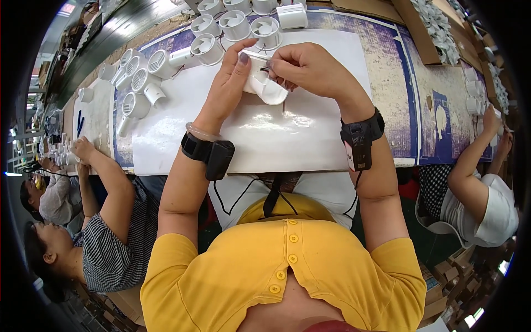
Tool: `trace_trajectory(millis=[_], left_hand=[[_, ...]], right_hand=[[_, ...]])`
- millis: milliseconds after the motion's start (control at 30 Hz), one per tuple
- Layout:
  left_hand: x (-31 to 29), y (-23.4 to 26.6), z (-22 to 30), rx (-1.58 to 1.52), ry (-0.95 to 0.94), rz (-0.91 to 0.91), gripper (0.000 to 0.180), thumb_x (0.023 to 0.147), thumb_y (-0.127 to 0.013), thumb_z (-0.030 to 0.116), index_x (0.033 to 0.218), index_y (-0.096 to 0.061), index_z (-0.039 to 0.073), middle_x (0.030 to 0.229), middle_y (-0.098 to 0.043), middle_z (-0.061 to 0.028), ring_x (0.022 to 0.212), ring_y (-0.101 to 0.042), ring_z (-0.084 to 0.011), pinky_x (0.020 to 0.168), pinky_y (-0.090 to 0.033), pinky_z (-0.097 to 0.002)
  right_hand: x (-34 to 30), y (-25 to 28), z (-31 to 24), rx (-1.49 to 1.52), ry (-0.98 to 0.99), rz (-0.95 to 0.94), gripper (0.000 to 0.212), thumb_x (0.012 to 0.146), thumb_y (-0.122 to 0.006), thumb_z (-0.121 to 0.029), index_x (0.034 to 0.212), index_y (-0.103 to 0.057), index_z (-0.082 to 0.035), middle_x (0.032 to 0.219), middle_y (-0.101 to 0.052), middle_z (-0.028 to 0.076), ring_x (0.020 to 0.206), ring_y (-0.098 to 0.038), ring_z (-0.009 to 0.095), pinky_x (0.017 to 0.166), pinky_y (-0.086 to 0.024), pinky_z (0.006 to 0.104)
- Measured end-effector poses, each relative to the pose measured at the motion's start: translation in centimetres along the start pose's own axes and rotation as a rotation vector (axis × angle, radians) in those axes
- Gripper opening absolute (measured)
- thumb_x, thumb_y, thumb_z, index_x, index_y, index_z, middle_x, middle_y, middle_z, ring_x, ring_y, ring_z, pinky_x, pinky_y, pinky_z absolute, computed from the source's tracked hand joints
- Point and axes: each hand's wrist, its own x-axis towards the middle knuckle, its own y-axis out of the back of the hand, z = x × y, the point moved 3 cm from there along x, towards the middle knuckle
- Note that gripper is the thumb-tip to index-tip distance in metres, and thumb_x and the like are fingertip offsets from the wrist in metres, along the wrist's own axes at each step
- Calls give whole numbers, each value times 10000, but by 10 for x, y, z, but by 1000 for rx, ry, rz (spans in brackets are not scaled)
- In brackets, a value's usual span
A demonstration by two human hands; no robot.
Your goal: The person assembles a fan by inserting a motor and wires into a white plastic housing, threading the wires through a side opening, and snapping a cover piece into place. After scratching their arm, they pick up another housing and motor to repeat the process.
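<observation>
Above the white sheet, my left hand grips a white plastic fan housing, thumb on its face and fingers behind it. The housing is tilted, with a rounded, hollow lower end toward me. My right hand is closed, fingertips pinched at the housing's right side. Something small and dark, perhaps wires, shows at those fingertips; its kind is too small to tell. A thin reddish wire hangs below the housing. Just beyond my hands stand several round white housings with fan blades.
Several white handheld fan bodies with slotted grilles lie at the left. A cardboard box of white fan blades sits at the back right. The white sheet covers the table before me. People work at left and right.
</observation>
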Motion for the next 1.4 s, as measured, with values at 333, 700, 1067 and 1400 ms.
trace_trajectory(millis=[333,700,1067,1400], left_hand=[[3,3,6,484,-452,4,841,511,-911,269,1228,-505,99,1165,-542,-68,1095,-530,-210,930,-443,-336],[-1,-1,12,729,-506,82,694,532,-881,217,1141,-567,112,1104,-588,-77,1074,-546,-251,879,-487,-350],[-2,-9,16,523,-629,12,621,592,-849,129,1142,-560,120,1232,-512,-122,1126,-531,-277,902,-484,-378],[-1,3,17,446,-560,68,546,641,-795,69,1133,-559,111,1235,-489,-126,1147,-517,-273,932,-463,-366]], right_hand=[[0,1,-1,-103,177,47,248,918,-550,-179,770,-630,4,647,-556,-26,600,-482,42,562,-398,206],[4,-1,4,219,75,88,255,899,-572,-200,702,-612,-44,621,-492,-49,564,-391,20,491,-308,202],[6,1,10,554,-166,99,247,887,-599,-264,717,-615,-87,606,-460,-70,526,-340,24,469,-250,194],[-3,9,-13,143,472,70,177,854,-598,-54,993,-703,-26,826,-555,3,794,-524,93,668,-438,225]])
